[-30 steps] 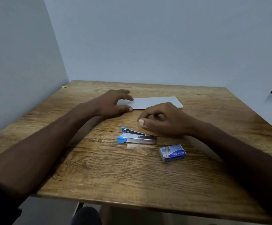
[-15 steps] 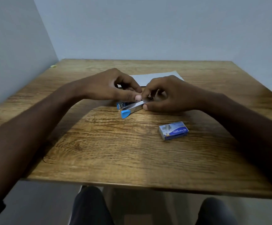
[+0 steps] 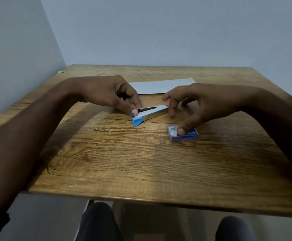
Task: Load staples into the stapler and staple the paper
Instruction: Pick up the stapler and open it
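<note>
A: Head view first: our left hand [image 3: 110,93] pins the small chrome stapler with the blue plastic tail [image 3: 150,113] against the grained wooden table [image 3: 124,162], thumb and fingers pinched on its near-left end. A dark slot shows along the top; we cannot tell whether the magazine is fully open.

B: And our right hand [image 3: 199,105]?

A: Spread fairly wide, holding nothing. Its thumb tip rests on the little blue-and-white cardboard staple box [image 3: 182,133], which lies flat just right of the stapler; the fingers arch above the stapler's far end.

B: So we judge this as the loading step, barely begun: staples not yet out of the box.

A: Agreed. The white sheet of paper [image 3: 162,86] lies flat behind both hands, untouched by the stapler.

B: Next we need the box lifted and opened, a strip drawn out, then laid into the channel while our left hand steadies the body.
</note>
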